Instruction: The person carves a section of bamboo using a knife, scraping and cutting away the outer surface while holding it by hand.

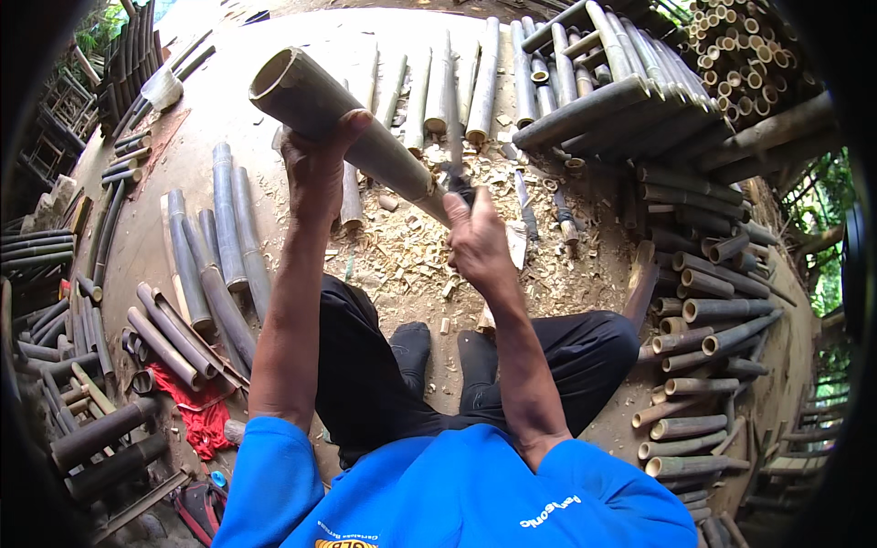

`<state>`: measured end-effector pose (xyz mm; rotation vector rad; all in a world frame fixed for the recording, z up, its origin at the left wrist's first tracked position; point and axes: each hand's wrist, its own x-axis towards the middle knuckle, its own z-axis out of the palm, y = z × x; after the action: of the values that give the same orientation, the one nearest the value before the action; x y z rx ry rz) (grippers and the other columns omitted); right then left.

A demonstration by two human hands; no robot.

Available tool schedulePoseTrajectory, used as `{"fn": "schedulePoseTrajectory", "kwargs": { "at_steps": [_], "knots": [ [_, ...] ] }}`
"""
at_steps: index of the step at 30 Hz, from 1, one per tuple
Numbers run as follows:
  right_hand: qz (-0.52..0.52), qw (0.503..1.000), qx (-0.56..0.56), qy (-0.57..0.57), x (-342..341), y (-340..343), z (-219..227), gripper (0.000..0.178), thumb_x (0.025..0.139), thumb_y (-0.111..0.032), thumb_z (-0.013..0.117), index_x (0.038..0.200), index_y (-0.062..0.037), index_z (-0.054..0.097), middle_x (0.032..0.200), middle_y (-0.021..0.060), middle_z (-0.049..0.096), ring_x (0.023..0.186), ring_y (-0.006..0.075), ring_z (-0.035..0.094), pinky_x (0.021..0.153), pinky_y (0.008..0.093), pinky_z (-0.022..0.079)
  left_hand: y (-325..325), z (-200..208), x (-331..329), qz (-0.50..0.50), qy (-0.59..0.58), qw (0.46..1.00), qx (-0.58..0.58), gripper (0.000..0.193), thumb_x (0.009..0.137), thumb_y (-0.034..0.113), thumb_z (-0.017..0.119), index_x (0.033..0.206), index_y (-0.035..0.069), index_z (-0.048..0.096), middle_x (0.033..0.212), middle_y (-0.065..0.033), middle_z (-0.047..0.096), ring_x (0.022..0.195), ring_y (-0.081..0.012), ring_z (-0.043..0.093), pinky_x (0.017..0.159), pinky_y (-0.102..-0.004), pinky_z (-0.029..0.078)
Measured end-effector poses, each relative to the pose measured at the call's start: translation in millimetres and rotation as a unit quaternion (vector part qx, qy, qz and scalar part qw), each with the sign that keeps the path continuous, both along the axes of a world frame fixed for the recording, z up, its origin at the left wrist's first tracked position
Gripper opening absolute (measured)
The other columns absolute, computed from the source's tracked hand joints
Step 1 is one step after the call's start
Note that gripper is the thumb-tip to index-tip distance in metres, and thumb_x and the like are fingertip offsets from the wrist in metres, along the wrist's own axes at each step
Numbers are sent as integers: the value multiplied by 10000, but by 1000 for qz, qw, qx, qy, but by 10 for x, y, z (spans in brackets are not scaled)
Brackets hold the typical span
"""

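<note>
A thick dark bamboo tube [365, 137] slants across in front of me, its open pale end raised at upper left. My left hand [315, 160] is closed around it from below, with the thumb along its side. My right hand [480, 237] grips a knife [453, 128] near the tube's lower end. The narrow blade points away from me and looks smeared, and the fingers partly hide the dark handle. Whether the blade touches the bamboo I cannot tell. Beyond my right hand, a second knife [527, 208] and another bladed tool [565, 219] lie among pale wood chips [402, 242].
Bamboo tubes [224, 219] lie on the left ground, with a red cloth [196, 411] nearby. More tubes [703, 342] are stacked at right. A bamboo rack [585, 119] stands at far right, and several cut pieces [484, 82] lie straight ahead.
</note>
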<state>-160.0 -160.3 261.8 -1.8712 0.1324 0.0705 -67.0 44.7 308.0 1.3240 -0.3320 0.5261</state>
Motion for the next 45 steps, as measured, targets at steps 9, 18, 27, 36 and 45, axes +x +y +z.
{"fn": "schedulePoseTrajectory", "kwargs": {
  "at_steps": [9, 18, 27, 36, 45],
  "knots": [
    [-6, 986, -166, -22, 138, -357, -1108, 418, 1106, -415, 478, 1140, -1, 518, 946, 209, 716, 754, 319, 724, 762, 509, 582, -216, -29, -1, 5, -7, 998, -63, 510, 836, 263, 904, 1210, 18, 659, 1037, -51, 715, 921, -149, 668, 890, -330, 523],
    [-61, 978, 67, -186, -188, 99, -469, 298, 1111, -320, 561, 1158, -29, 510, 753, 37, 573, 600, 136, 573, 534, 302, 470, -52, -21, -26, 146, -25, 989, -13, 672, 761, 227, 980, 1255, -3, 586, 1118, -77, 652, 999, -165, 639, 916, -332, 528],
    [-4, 992, -126, 26, 14, 61, -716, 414, 1082, -365, 522, 1153, 38, 457, 893, 374, 699, 859, 542, 713, 770, 624, 558, -164, -31, -66, 149, -56, 987, 8, 592, 870, 196, 890, 1329, -11, 579, 1166, -60, 652, 1059, -160, 608, 1003, -343, 477],
    [-24, 987, -146, 56, 22, 144, -717, 402, 1097, -394, 523, 1155, 2, 492, 907, 292, 714, 838, 408, 744, 707, 533, 541, -142, -15, -71, 109, -33, 993, 19, 574, 858, 215, 902, 1297, 0, 602, 1167, -62, 655, 1066, -154, 604, 999, -354, 469],
    [-104, 952, 278, -79, -73, -260, -403, 384, 1085, -449, 578, 1166, -78, 523, 722, -5, 576, 504, 88, 552, 406, 244, 466, -241, -285, -509, -156, 191, 866, -435, 1104, 956, 822, 448, 1659, 22, 162, 1577, -142, 405, 1551, -284, 273, 1307, -558, 18]
  ]
}}
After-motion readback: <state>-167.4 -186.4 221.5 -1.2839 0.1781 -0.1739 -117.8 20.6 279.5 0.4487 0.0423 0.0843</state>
